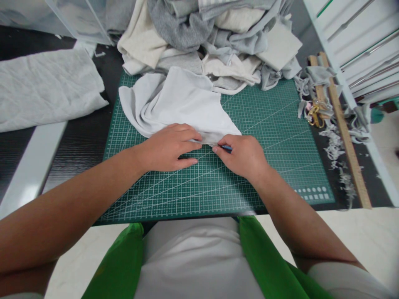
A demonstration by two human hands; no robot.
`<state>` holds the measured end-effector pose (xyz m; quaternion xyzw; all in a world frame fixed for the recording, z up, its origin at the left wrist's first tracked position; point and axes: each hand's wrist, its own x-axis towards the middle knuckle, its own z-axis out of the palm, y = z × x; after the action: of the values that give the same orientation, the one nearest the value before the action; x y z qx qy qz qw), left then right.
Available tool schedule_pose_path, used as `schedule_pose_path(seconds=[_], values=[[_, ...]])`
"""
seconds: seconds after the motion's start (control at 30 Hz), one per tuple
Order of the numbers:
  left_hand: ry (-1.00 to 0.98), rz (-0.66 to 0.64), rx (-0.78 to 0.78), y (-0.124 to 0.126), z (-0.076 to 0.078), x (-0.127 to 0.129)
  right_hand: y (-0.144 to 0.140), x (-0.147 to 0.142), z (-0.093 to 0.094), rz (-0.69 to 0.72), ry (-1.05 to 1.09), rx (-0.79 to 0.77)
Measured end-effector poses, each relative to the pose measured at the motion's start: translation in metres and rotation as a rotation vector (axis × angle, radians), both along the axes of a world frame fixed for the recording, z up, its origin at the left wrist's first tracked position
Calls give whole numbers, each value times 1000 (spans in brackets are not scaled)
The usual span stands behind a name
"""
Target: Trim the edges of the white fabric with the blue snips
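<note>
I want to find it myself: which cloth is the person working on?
Look at the green cutting mat in the middle of the table. The cloth lies on its far left part, with the left hand pressing its near edge. Unlike the heap of cloths behind, it lies alone, pale grey and plain.

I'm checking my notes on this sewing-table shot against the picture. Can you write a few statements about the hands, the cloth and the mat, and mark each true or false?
1. The left hand lies flat on the pale grey cloth. True.
2. The right hand holds scissors. False: it holds a thin blue tool, a pen or the like, at the cloth's edge.
3. The cloth lies on a green cutting mat. True.
4. The wooden ruler lies across the cloth. False: it lies right of the mat.
5. A fabric heap sits at the mat's far edge. True.
</note>
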<state>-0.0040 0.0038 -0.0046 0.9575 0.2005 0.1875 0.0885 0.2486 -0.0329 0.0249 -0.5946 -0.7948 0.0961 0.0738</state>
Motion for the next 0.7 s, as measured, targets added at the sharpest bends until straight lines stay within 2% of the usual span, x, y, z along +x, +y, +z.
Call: schedule_pose_path(seconds=[0.7], values=[[-1,-6,7,1,1,1,-2,-4,0,11,-117,36]])
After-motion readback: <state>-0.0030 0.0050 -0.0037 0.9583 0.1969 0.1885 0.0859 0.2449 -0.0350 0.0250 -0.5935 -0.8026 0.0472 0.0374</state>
